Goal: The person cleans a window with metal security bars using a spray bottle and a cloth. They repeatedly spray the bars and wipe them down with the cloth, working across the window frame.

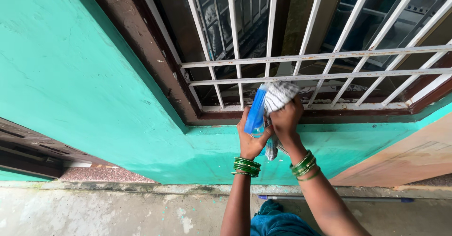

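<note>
Fingers of the left hand (pixel 250 139) wrap a blue bottle (pixel 256 111), held upright just beside the right hand (pixel 285 120), which grips a white checked cloth (pixel 278 95) bunched above it (a loose end hangs below). Beyond both hands stands a white window grille (pixel 310 71) in a brown frame (pixel 155 62), with a turquoise wall (pixel 70 76) left of them.

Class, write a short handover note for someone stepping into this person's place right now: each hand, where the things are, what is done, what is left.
Left hand: fingers closed on a blue spray bottle, raised at the window's lower edge.
Right hand: gripping a white checked cloth bunched against the bottle's top.
Both are held in front of the white window grille, above the turquoise wall.
Done: cannot tell from this view whether any bars are wiped.
Left: the grille bars show rusty marks. A long pole lies on the floor below.
</note>
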